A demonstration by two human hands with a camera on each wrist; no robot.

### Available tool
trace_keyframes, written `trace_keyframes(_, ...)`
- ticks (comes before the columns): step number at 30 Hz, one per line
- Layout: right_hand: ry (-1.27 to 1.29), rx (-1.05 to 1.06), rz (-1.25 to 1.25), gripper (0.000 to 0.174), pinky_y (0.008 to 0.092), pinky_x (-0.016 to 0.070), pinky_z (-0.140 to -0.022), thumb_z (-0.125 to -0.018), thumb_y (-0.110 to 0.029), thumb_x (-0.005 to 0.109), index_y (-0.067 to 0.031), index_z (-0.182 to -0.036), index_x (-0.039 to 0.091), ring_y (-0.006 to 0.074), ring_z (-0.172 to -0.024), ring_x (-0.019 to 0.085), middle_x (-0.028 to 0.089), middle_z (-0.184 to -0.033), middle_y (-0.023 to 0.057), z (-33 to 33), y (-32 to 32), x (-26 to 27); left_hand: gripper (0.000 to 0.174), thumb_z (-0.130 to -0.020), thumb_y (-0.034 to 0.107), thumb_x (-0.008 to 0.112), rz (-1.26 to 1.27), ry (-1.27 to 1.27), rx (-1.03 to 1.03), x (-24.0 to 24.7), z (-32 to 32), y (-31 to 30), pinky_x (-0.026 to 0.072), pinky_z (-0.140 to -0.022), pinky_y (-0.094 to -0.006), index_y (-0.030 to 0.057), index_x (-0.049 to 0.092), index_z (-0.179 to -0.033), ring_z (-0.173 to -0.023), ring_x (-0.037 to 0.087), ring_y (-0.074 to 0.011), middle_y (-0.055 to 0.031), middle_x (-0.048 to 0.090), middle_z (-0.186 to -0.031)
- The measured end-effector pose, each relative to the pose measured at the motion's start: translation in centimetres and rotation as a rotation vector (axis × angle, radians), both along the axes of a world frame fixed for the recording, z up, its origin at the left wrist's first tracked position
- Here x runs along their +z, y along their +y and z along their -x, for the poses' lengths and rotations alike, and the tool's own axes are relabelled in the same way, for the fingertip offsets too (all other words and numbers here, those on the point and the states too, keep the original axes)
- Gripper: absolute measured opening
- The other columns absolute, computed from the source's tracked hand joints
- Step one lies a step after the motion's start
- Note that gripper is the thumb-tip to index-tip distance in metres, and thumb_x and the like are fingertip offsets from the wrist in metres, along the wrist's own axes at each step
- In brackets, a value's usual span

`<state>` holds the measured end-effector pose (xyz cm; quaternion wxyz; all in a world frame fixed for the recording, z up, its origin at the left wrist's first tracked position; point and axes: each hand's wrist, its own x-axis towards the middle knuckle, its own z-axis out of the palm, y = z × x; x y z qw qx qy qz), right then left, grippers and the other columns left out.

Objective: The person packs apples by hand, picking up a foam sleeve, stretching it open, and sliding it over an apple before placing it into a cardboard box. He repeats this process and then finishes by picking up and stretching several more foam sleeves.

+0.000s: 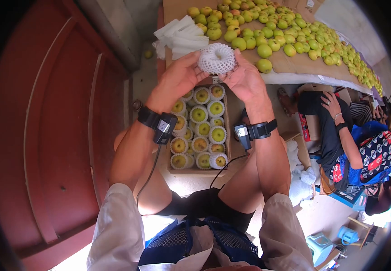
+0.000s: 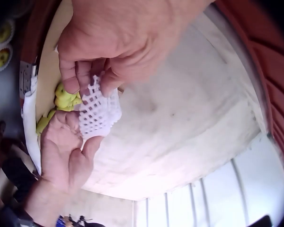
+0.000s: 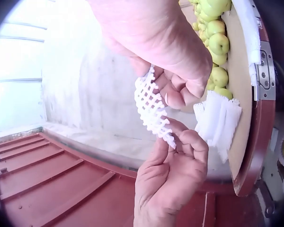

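Both hands hold a white foam fruit net between them, bunched into a ring shape in the head view. My left hand pinches its left edge between thumb and fingers. On the opposite edge, my right hand grips it the same way. From the side, the left wrist view shows the lattice of the net stretched between the hands; no fruit shows in it. Below the hands stands a cardboard box of green-yellow apples, each in a white foam net.
Many loose green apples lie on the cardboard-covered table ahead. A pile of flat white foam nets sits at its near left corner. A red door stands at left. Another person sits at right.
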<state>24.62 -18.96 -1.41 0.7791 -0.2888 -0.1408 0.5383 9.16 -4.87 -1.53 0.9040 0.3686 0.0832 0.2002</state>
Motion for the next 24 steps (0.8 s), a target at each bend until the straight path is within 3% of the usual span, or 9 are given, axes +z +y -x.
trace_keyframes(5,-0.022,0.036,-0.014,0.036,0.0390,0.0491,-0.098,-0.106,-0.028,0.056,-0.0029,-0.132,0.057,0.0230,-0.118,0.061,0.064,-0.131,0.0097,0.9,-0.1,0.0,0.035,-0.106,0.017,0.055,0.000,-0.047,-0.021,-0.2,-0.4,-0.5,0.0528,-0.099,-0.0350,0.0008,0.054,-0.137,-0.121,0.062,-0.0204,-0.0094,0.062,-0.135)
trace_keyframes(10,-0.019,0.055,-0.058,0.036,0.0428,0.0493,-0.103,-0.106,-0.025,0.056,0.0000,-0.132,0.056,0.0260,-0.119,0.063,0.064,-0.131,0.0116,0.8,0.0,-0.8,0.034,-0.107,0.018,0.053,-0.112,0.059,-0.025,-1.8,-0.7,0.1,0.0524,-0.098,-0.0360,0.0008,0.055,-0.136,-0.121,0.061,-0.0206,-0.0084,0.062,-0.132)
trace_keyframes(20,-0.075,-0.034,0.007,0.027,0.0426,0.0548,-0.097,-0.105,-0.022,0.059,-0.0043,-0.125,0.061,0.0220,-0.113,0.066,0.067,-0.125,0.0089,0.5,0.1,-1.4,0.030,-0.106,0.016,0.055,-0.036,0.010,-0.020,-1.5,-0.6,-0.8,0.0510,-0.101,-0.0384,0.0012,0.057,-0.132,-0.122,0.060,-0.0205,-0.0086,0.061,-0.132)
trace_keyframes(24,-0.120,-0.103,0.049,0.020,0.0386,0.0564,-0.091,-0.104,-0.023,0.061,-0.0068,-0.117,0.063,0.0187,-0.106,0.068,0.069,-0.118,0.0058,0.8,0.1,-1.5,0.018,-0.106,0.016,0.056,-0.016,0.003,0.024,-0.7,-0.7,-1.6,0.0499,-0.088,-0.0335,0.0023,0.060,-0.116,-0.111,0.063,-0.0192,-0.0088,0.064,-0.123)
